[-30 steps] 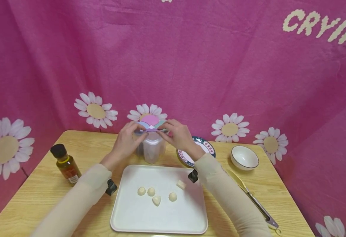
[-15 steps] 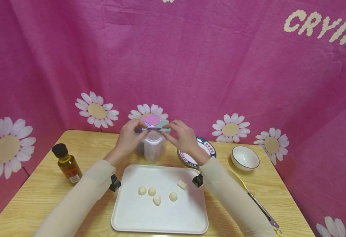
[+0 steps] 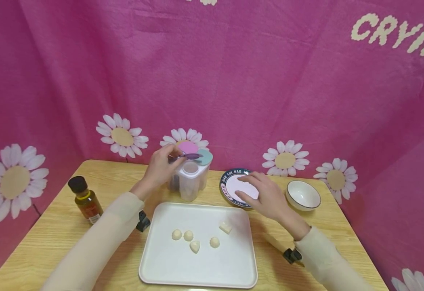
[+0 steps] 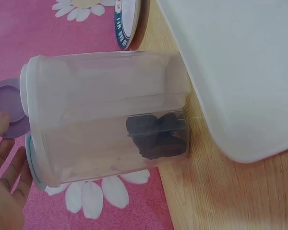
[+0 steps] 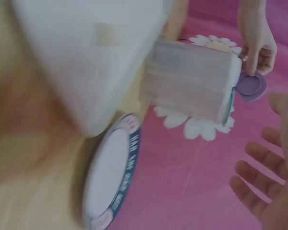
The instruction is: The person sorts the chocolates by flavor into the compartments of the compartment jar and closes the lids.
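Note:
A clear lidded canister with pastel flip lids stands behind the tray. My left hand pinches its raised purple lid between thumb and fingers, and the round opening below that lid is uncovered. Dark lumps lie in the bottom of one compartment in the left wrist view. My right hand is in the air over the right side of the white, blue-rimmed plate, fingers apart and holding nothing. On the white tray lie several small cream-coloured moulded pieces.
At the left stands a bottle of brown liquid with a black cap. A white bowl is at the back right. Tongs with a yellowish tip lie right of the tray, mostly hidden beneath my right arm. A pink flowered cloth hangs behind the table.
My right hand has left the purple lid and moved right and toward me, over the plate. The left hand keeps the lid, which is now lifted off its opening.

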`<state>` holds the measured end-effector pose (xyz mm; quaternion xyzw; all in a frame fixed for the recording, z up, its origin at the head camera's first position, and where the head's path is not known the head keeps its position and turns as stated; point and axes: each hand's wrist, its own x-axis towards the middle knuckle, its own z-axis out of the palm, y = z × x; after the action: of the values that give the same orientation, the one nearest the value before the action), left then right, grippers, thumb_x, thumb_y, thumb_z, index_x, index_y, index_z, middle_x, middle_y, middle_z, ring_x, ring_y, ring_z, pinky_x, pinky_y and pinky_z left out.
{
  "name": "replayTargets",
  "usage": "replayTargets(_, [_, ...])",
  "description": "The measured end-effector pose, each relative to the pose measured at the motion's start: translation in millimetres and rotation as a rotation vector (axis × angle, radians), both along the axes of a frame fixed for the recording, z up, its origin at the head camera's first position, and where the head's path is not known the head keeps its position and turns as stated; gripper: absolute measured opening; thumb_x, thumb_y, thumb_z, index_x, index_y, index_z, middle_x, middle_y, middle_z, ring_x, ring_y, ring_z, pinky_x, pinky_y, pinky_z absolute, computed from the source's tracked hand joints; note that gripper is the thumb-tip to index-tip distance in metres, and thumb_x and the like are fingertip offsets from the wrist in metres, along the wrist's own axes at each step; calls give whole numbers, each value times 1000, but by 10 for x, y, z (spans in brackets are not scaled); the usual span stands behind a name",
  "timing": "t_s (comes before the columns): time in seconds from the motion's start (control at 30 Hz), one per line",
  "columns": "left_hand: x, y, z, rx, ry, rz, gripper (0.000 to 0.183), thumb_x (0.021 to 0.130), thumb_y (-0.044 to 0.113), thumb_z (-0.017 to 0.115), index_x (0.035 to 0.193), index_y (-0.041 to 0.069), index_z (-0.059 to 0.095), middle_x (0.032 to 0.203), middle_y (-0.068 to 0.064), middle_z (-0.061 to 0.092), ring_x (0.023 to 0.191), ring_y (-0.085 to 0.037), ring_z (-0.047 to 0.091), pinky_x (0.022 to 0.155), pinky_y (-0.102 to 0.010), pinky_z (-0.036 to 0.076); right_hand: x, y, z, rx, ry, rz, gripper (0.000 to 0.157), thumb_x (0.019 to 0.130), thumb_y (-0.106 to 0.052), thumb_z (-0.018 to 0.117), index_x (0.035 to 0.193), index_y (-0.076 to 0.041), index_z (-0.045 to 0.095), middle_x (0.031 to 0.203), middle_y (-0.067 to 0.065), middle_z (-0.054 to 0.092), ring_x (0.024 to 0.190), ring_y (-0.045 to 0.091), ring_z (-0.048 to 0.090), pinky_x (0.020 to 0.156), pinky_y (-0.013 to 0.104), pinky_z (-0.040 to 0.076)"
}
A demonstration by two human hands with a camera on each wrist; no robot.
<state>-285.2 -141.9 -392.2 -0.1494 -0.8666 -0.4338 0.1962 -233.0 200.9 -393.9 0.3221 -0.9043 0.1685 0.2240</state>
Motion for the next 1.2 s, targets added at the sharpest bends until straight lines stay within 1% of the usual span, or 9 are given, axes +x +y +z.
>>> replayTargets(0.13, [-1,1,9,-4,-8,2,19,95,10,78,110,4,67,110,-15,73,103,-31,70,95,-48,61,231,306,-75,77,-17,-49,45,89,-41,81,125,-16,74,120,7,73,112,26,69,90,47,60])
replayTargets(0.27, [4,1,21,-5,-8,8,19,96,11,78,110,4,67,110,-15,73,104,-31,70,95,-48,61,431,611,-201,112,-13,-92,52,86,-44,84,127,-14,72,116,5,73,107,24,70,84,47,61])
replayTargets(0.47, [10,3,25,-7,-27,12,20,96,13,78,110,6,66,110,-13,72,105,-30,69,96,-46,62,730,1031,-409,92,-79,-191,64,84,-48,86,135,-13,68,137,13,68,120,36,67,91,59,59])
replayTargets(0.53, [10,5,28,-8,-31,14,20,96,13,78,110,6,66,111,-13,72,105,-30,69,96,-46,62,818,1152,-477,95,-89,-230,65,83,-50,86,135,-14,68,135,10,68,118,33,68,89,57,59])
replayTargets(0.6, [12,8,32,-8,-36,15,20,96,14,78,111,7,66,112,-13,72,105,-30,68,97,-46,62,893,1268,-539,109,-84,-265,68,81,-53,87,134,-16,68,126,5,70,109,26,68,84,52,58])
replayTargets(0.7, [21,10,40,-8,-49,18,22,96,14,78,113,7,66,114,-13,72,105,-29,68,97,-46,62,982,1438,-628,138,-54,-294,75,75,-58,89,133,-14,68,117,3,70,100,23,67,78,49,56])
replayTargets(0.83, [28,2,43,-5,-68,17,23,97,15,77,115,9,66,116,-13,72,105,-29,67,99,-47,62,1076,1603,-707,163,-61,-334,88,70,-65,90,134,-10,67,113,6,71,100,28,68,80,53,56])
replayTargets(1.03, [22,-6,34,1,-78,13,22,97,16,77,115,9,65,117,-13,72,106,-30,67,100,-47,62,1172,1710,-777,237,-190,-417,102,68,-78,84,142,-13,61,115,10,68,97,27,65,73,49,56])
replayTargets(1.2, [32,-9,22,6,-76,11,22,97,15,77,115,9,66,115,-12,72,102,-29,66,97,-46,62,1187,1769,-834,278,-267,-456,109,66,-83,81,142,-7,58,115,12,66,95,27,65,70,48,57])
